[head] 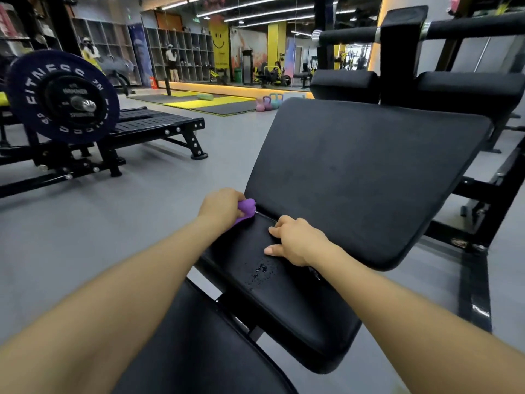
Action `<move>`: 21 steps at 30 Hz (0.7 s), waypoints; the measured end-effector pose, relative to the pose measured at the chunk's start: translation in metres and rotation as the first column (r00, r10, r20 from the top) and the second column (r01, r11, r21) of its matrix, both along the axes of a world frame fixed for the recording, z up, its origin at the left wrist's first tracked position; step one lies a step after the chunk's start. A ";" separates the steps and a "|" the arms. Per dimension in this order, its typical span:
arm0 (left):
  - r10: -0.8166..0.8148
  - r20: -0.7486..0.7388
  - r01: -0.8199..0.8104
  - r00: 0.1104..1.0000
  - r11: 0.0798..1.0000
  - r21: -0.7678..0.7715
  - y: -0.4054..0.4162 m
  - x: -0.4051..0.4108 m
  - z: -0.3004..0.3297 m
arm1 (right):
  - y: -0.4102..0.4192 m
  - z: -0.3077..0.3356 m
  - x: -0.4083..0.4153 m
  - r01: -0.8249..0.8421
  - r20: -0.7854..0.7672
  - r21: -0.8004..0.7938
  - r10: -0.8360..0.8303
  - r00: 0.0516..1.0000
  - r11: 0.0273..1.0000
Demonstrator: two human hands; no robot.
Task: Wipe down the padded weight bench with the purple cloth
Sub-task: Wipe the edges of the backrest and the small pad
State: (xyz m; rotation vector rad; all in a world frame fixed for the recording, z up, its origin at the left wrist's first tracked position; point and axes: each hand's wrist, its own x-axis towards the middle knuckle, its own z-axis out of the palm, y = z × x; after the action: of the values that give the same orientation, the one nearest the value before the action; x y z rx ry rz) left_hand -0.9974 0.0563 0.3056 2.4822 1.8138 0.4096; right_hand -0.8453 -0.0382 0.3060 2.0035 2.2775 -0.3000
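both hands on the bench (284,302): left hand (220,207) grip closed on purple cloth (246,207), right hand (295,241) flat, empty (plate (61,98) reads "fitness").

Matt black padding, soft purple cloth

The weight bench (363,177) wears smooth, matt black vinyl-like upholstery, its lower pad beaded with glossy droplets (262,272); the purple cloth (246,207) looks soft and fuzzy; the bench frame (480,194) is black painted metal with a slight sheen.
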 end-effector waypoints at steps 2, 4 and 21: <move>-0.034 -0.046 0.035 0.998 0.999 0.011 -0.017 -0.014 0.001 | -0.001 0.001 0.002 0.007 -0.008 -0.007 -0.008 1.000 1.000; -0.069 -0.088 0.069 0.994 0.998 0.002 -0.032 -0.031 0.000 | -0.002 0.003 0.001 0.012 -0.015 -0.011 -0.012 1.000 1.000; 0.020 0.055 -0.020 0.998 1.000 0.005 -0.053 -0.055 -0.007 | -0.001 0.004 -0.003 0.039 -0.035 -0.025 -0.039 0.999 0.999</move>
State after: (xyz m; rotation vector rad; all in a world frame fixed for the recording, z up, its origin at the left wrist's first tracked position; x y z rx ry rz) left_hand -1.0524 0.0029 0.2985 2.4326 1.8211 0.4792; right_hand -0.8484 -0.0395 0.3100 2.0493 2.2465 -0.3676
